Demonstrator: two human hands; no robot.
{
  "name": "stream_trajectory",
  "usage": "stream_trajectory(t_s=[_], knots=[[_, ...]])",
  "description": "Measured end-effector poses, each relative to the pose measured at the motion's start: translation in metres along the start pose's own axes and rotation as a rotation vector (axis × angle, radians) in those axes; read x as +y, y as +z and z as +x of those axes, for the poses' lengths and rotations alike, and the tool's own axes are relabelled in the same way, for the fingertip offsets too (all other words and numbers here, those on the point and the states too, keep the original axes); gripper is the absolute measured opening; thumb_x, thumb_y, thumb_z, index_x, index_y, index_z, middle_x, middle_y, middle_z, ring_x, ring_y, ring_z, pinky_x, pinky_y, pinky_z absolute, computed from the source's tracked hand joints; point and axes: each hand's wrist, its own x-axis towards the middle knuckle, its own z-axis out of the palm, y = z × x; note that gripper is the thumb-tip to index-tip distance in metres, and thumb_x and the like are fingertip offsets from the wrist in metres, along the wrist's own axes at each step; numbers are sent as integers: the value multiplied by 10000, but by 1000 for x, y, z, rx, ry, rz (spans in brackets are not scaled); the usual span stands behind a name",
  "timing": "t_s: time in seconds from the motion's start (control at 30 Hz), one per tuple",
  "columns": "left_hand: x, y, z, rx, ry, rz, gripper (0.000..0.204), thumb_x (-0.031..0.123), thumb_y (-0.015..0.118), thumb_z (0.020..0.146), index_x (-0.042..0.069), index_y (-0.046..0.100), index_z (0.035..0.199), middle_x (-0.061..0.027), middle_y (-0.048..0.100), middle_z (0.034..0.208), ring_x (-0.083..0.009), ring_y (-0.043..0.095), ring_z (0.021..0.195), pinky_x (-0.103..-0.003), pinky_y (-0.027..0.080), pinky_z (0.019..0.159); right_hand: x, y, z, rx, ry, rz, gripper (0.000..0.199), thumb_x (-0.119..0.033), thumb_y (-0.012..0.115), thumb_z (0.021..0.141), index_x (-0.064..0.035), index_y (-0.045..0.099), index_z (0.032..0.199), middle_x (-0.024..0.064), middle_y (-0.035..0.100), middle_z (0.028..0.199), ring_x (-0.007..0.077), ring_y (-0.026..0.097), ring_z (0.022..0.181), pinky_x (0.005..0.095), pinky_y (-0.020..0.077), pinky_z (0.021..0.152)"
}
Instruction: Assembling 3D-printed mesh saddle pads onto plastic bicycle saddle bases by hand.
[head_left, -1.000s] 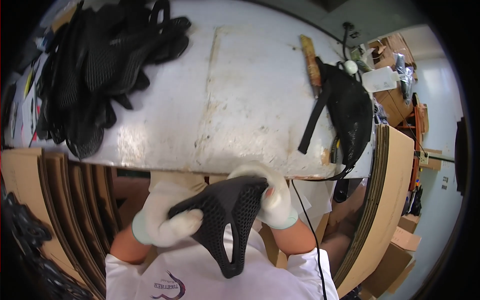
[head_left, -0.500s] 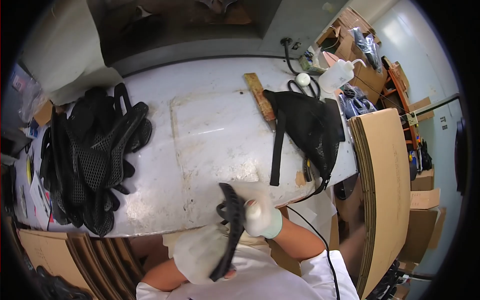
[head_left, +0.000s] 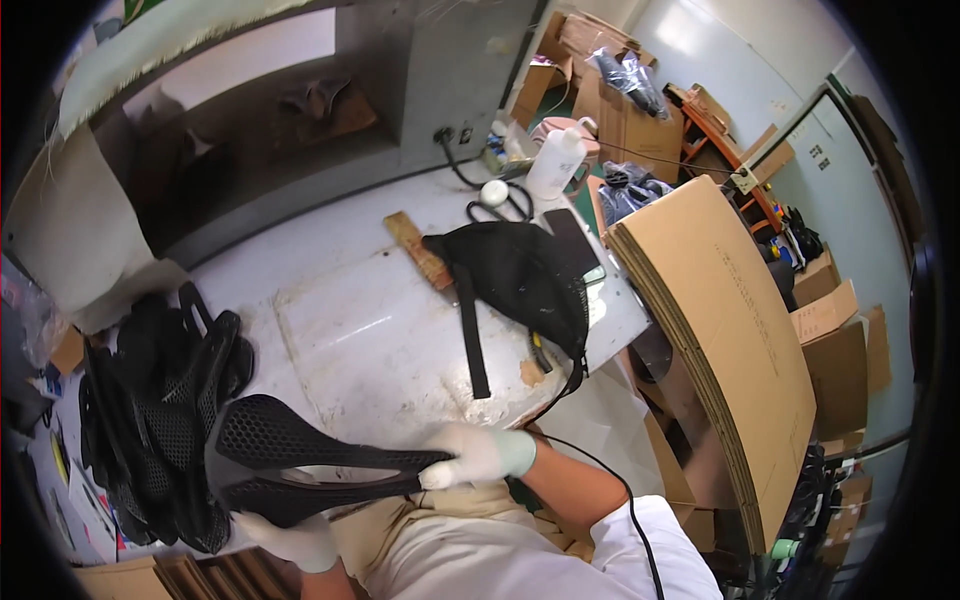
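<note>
A black bicycle saddle (head_left: pixel 270 440) with a honeycomb surface and a long central slot lies flat between my white-gloved hands, over the table's near edge. My right hand (head_left: pixel 470 455) is closed round its narrow nose. Under the wide rear end, my left hand (head_left: pixel 290 540) grips the near edge, its fingertips partly hidden. Just left of the saddle, a pile of similar black honeycomb pieces (head_left: pixel 150 430) rests on the white table (head_left: pixel 330 330); the saddle's wide end overlaps it in view.
A black mesh bag (head_left: pixel 515 275) with a strap lies beside a worn wooden strip (head_left: pixel 420 250). Behind are a white squeeze bottle (head_left: pixel 557 165) and a grey booth (head_left: pixel 400 120). Stacked cardboard sheets (head_left: pixel 720 340) stand right; a black cable (head_left: pixel 600 475) crosses my right arm.
The saddle has turned from edge-on to flat, its honeycomb face showing, and moved left toward the pile. My left hand moved left with it. The whole view has swung right.
</note>
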Motion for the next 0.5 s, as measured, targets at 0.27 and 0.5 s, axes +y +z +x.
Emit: stream_trajectory(t_s=[0.27, 0.5], knots=[[64, 31, 64, -416, -64, 233, 852, 561, 647, 1017, -85, 427, 1528, -222, 598, 1349, -308, 657, 1201, -380, 540, 989, 0, -14, -71, 1219, -531, 722, 439, -435, 613, 1077, -9, 700, 1015, 76, 656, 654, 190, 612, 497, 349, 509, 489], [56, -4, 50, -455, -288, 264, 474, 356, 656, 1010, -85, 621, 1179, -173, 720, 979, -261, 730, 896, -375, 588, 849, 22, -162, -204, 2020, -881, 931, 291, -340, 602, 1110, -71, 684, 1185, 41, 715, 810, 193, 702, 738, 339, 595, 746]])
